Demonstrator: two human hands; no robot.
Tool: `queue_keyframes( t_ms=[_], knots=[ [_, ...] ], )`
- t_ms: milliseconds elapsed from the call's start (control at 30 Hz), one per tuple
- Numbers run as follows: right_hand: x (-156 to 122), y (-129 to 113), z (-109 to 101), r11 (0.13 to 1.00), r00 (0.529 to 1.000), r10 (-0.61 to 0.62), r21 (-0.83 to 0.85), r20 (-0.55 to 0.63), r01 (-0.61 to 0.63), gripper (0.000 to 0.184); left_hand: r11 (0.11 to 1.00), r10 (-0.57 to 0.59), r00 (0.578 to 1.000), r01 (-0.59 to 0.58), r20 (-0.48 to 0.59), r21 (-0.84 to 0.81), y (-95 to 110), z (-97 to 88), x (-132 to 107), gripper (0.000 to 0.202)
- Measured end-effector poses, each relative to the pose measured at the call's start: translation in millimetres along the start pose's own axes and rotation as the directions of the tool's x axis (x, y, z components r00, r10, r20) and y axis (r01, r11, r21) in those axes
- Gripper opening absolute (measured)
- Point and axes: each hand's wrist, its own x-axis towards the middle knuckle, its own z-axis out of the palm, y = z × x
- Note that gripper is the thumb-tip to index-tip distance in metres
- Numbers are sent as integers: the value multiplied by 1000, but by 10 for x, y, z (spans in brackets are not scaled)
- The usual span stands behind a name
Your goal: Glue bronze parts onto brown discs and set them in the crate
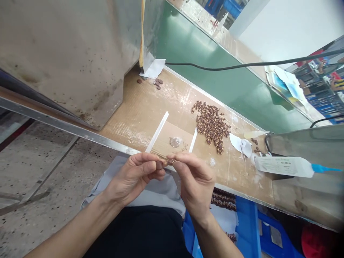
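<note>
My left hand (139,173) is closed, pinching a small round brown disc (159,165) between thumb and fingers. Right beside it, my right hand (195,179) pinches a small copper-brown part (170,162); its exact shape is too small to tell. The fingertips of both hands almost meet above the front edge of the workbench. Just beyond them, a small clear dish (175,142) sits on a cardboard patch (165,138), with tiny specks beside it. A large heap of small copper-brown parts (212,123) lies farther back to the right.
Several brown discs (158,83) lie at the far left of the cardboard-covered bench (134,111). On the right are a white bottle with a blue nozzle (285,166) and a crumpled white cloth (242,145). A metal housing (67,53) stands left; blue crates (244,222) sit below.
</note>
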Motion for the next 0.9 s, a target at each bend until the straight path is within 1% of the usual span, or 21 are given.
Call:
queue_keyframes(
  t_ms=[167, 367, 600, 800, 900],
  knots=[
    [-7, -2, 46, 1000, 1000, 10, 22, 2, -10, 15, 1000, 20, 999, -21, -34, -12, -5, 56, 10, 19],
    [-12, -10, 44, 999, 1000, -9, -40, 12, 9, 16, 1000, 24, 998, -25, -65, -12, -6, 68, -25, 19],
    [-2, -14, 26, 997, 999, -47, -66, 23, 48, 18, 999, 24, 998, -25, -61, -21, 13, 105, -36, 18],
    [-17, -41, 8, 981, 992, -123, -148, 39, 127, 23, 999, 22, 998, -23, -64, -22, 12, 105, -52, 18],
    [-21, -47, 4, 965, 982, -179, -184, 53, 185, 27, 1000, 18, 996, -20, -87, -17, 10, 119, -76, 17]
  ],
)
